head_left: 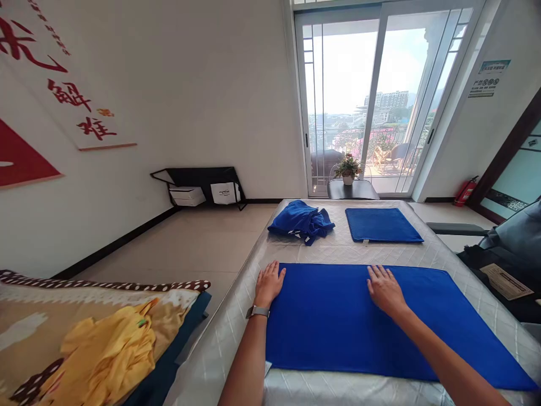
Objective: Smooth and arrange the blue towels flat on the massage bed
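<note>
A blue rectangular cloth (pixel 325 321) lies spread flat on a white quilted mattress (pixel 228 338). My left hand (pixel 269 283), with a watch (pixel 257 311) on its wrist, rests at the cloth's far left corner, fingers stretched out. On the cloth's far edge, near the middle, lies my right hand (pixel 384 287), flat with its fingers extended. Beyond the hands, a crumpled blue cloth (pixel 301 221) sits at the back left of the mattress. Beside it on the right is a neatly folded blue cloth (pixel 382 224) with a small white tag.
At the lower left, a yellow cloth (pixel 107 352) lies bunched on a patterned bedspread (pixel 25 327). A black chair (pixel 354 189) holding a potted plant (pixel 347 168) stands beyond the mattress, before the sliding glass door (pixel 338 84). A black rack (pixel 203 179) is by the left wall.
</note>
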Demonstrator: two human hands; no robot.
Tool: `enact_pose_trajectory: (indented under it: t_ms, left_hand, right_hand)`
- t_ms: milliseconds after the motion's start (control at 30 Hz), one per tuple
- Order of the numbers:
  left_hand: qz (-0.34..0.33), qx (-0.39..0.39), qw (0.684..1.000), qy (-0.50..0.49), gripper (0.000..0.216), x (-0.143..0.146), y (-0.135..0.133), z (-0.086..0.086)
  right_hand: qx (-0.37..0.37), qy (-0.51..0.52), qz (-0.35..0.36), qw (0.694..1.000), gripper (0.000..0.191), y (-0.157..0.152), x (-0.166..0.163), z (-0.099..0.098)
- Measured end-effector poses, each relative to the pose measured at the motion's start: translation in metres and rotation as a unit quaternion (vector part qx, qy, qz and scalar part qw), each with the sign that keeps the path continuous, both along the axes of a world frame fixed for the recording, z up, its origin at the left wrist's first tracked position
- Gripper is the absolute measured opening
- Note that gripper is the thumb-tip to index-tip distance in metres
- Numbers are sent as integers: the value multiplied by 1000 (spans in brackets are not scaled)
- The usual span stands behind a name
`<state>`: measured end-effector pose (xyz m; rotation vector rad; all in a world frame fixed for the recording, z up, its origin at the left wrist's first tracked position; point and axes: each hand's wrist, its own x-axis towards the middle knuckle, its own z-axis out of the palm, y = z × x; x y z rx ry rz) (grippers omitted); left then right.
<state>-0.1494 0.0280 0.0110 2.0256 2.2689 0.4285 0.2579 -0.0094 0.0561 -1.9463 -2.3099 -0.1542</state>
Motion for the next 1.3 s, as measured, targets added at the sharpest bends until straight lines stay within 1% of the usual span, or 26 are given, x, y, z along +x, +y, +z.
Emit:
enact_pose_trajectory:
  t_ms: [67,133,200,233,267,333,400,467,533,600,733,867,967,1033,1133,1200,1233,1300]
  left_hand:
    - [13,4,1000,2,68,4,-1,-3]
    - [20,14,1000,7,70,7,-2,-5]
    - [20,21,1000,11,70,8,-3,-6]
    - [18,24,999,12,69,8,-3,-7]
    - [17,25,999,13,69,8,-3,-7]
    - [17,26,999,14,70,8,-3,-7]
    - [17,30,999,16,70,7,-3,-7]
    - [15,35,999,17,69,7,-3,-8]
    - [15,33,999,17,70,6,-3,-8]
    - [18,25,999,16,71,6,-2,-9]
    - [22,10,1000,18,71,6,-1,-8]
    - [21,15,1000,15,72,6,-2,-8]
    - [21,24,999,15,72,7,-3,-8]
    - [22,22,999,19,71,7,-2,-8]
    - [24,16,999,25,71,8,-1,-9]
    - [28,16,999,26,71,8,0,-9]
    - [28,17,999,25,71,8,0,-9]
    - [30,18,999,25,71,8,0,-8]
  right_hand:
    - [-27,49,95,994,59,-17,-65,0]
    - [-40,91,186,977,61,-35,-121,-2]
    - [-57,120,253,958,67,-53,-163,-4]
    - [-69,131,271,951,70,-59,-178,-5]
    - [-81,140,280,946,73,-65,-190,-6]
    - [-100,152,280,942,76,-70,-202,-8]
    - [-111,158,269,943,76,-70,-202,-10]
    - [-118,159,255,946,77,-68,-194,-13]
    - [-125,150,236,952,78,-66,-177,-16]
    - [-129,136,210,960,78,-66,-153,-19]
    - [-116,105,144,977,76,-74,-90,-24]
    - [-95,77,67,990,75,-88,-12,-36]
    - [-55,52,-29,997,77,-97,60,-53]
    - [-22,32,-101,994,80,-102,113,-65]
    - [-1,19,-168,986,74,-111,186,-81]
    - [4,19,-196,980,72,-118,221,-89]
    - [6,21,-203,979,72,-122,233,-92]
    - [8,28,-199,980,75,-129,245,-94]
